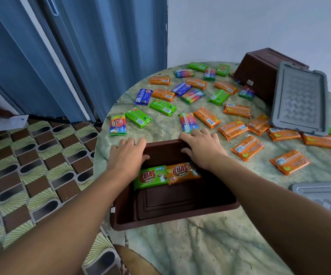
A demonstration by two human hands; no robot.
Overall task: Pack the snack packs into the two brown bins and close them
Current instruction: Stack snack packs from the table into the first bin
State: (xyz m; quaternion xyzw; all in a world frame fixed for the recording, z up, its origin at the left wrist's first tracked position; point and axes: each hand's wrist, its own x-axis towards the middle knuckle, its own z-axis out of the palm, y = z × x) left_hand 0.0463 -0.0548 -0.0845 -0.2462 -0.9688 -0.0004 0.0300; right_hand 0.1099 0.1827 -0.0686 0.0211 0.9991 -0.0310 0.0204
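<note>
Both hands, left hand and right hand, are curled over the far rim of the near brown bin, gripping it. Only two snack packs are packed so far; loads are scattered on the surface, the second bin is tipped over, lids unused.

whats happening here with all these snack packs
A person is packing them. Both hands, left hand and right hand, grip the far rim of the near brown bin, which holds a green pack and an orange pack. Most packs still lie on the round table. The second brown bin lies tipped over.
</note>
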